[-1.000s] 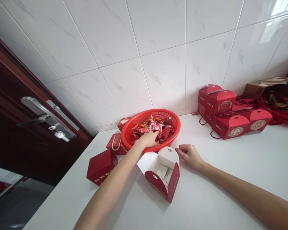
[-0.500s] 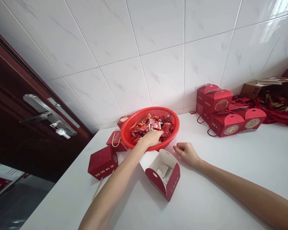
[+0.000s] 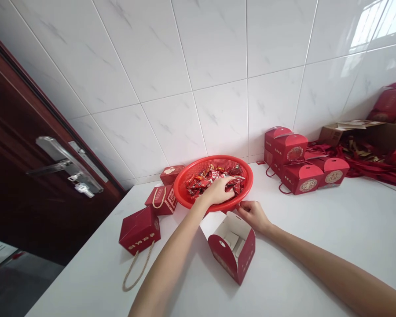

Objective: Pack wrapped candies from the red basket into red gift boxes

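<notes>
My left hand (image 3: 218, 190) reaches into a red plastic basket (image 3: 247, 176) full of wrapped candies (image 3: 201, 181). Its fingers and thumb are bent around some red-wrapped candies at the right side of the heap; how many is hidden. Just outside the basket's front right rim, my right hand (image 3: 254, 215) rests on the table with its fingers curled closed, the fingertips against or close to the rim. Nothing shows in it. In front of the basket, between my forearms, an open dark red carton (image 3: 232, 255) stands with its flaps up and its pale inside showing.
Left of the basket are a closed dark red box (image 3: 140, 231) with a rope handle, and two smaller red boxes (image 3: 161, 200). Several red boxes (image 3: 303, 169) are piled at the right against the tiled wall. Beyond them sits a brown cardboard box (image 3: 366, 132) among red ribbons.
My left hand has shifted right within the candies, and its fingers have bent. My right hand has come closer to the basket rim. The view has turned slightly to the right.
</notes>
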Demonstrator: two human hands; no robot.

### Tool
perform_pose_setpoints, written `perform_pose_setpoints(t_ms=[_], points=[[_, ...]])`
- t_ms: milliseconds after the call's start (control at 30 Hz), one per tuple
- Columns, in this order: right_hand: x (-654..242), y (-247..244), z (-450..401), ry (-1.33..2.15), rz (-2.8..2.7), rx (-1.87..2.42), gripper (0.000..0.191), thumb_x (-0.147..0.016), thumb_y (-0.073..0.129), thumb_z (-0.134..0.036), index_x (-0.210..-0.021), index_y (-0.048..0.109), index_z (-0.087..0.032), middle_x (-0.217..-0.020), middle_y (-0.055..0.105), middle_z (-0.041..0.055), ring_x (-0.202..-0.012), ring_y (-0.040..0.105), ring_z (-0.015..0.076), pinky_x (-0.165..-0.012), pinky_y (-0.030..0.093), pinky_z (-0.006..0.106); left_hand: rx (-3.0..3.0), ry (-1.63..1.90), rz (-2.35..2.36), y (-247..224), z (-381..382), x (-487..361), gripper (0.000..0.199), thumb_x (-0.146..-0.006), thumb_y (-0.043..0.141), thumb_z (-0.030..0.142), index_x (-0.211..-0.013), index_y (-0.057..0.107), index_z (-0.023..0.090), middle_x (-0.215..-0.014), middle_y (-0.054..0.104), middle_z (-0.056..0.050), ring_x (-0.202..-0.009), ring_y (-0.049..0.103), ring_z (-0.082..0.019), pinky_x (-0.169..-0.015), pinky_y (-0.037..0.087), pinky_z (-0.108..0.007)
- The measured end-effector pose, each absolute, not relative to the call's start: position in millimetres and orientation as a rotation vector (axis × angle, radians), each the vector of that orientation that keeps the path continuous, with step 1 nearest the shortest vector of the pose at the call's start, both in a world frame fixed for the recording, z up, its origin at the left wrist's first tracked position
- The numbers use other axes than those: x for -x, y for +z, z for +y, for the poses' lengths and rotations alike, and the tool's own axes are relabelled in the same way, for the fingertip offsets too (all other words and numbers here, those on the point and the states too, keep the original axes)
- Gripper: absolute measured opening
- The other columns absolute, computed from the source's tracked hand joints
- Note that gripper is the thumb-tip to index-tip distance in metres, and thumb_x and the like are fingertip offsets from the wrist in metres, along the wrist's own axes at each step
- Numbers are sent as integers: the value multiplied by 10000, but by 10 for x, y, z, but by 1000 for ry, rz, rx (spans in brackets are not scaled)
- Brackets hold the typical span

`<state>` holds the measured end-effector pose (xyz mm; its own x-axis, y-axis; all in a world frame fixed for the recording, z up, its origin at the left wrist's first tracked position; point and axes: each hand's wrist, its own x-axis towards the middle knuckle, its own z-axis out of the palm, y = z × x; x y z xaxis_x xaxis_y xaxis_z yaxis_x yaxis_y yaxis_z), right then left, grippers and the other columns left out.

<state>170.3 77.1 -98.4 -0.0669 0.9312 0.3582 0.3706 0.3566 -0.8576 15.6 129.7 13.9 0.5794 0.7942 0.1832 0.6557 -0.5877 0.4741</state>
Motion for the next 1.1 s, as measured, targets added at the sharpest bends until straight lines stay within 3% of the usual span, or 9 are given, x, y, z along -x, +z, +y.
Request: perform_pose_setpoints(t_ms=[100,233,333,667,800,900,1000,1100], points=[[-1705,-966,759,695,-1643,1186,345,-782,463,-371,-517,302,-220,-482,326,-41,-504,273,101,-463,248,245,-2269,820,1281,152,1320,-97,491,-762,625,201,-1252,634,181,-1153,728,-79,-1055,664,-246,-973,492,-346],[-1711,-937,733,670,-1664,1186,395,-816,465,-412,-522,285,-220,-482,305,-42,-508,266,104,-473,246,251,-1974,1111,1258,142,1383,-12,238,-753,639,284,-966,656,178,-970,727,-61,-931,657,-236,-900,500,-360],[-1712,-925,713,646,-1659,1179,426,-829,467,-440,-530,255,-223,-483,268,-47,-509,237,103,-471,225,255,-1835,1159,1202,124,1410,21,181,-748,633,344,-834,602,188,-849,692,-28,-845,637,-214,-819,509,-334],[-1761,-692,642,501,-1588,1072,505,-841,476,-521,-533,198,-231,-515,186,-51,-516,193,105,-494,217,278,-1732,1211,1142,181,1360,12,216,-784,492,286,-918,624,180,-891,703,-37,-865,638,-205,-825,516,-314],[-1813,-389,652,454,-1547,1001,481,-827,528,-535,-519,312,-235,-492,324,-32,-505,294,120,-515,292,289,-1751,1218,1153,215,1320,9,297,-804,449,238,-1011,655,184,-993,721,-53,-945,647,-203,-866,513,-297],[-1756,-117,782,465,-1503,972,348,-843,565,-508,-644,490,-232,-604,517,8,-576,440,150,-587,402,297,-1756,1246,1181,216,1308,20,319,-825,442,238,-1058,657,196,-1056,721,-48,-1003,643,-205,-897,508,-291],[-1603,77,1012,756,-1398,980,299,-775,706,-498,-876,621,-229,-774,645,33,-719,573,184,-664,483,304,-1746,1314,1180,203,1311,29,307,-860,426,255,-1061,653,210,-1096,713,-37,-1039,638,-203,-927,499,-294],[-1454,143,1223,1077,-1361,947,385,-685,788,-533,-860,671,-211,-716,653,26,-671,627,197,-584,524,314,-1691,1426,1178,194,1325,31,291,-912,415,313,-1074,631,204,-1114,704,-55,-1098,620,-217,-974,478,-316]])
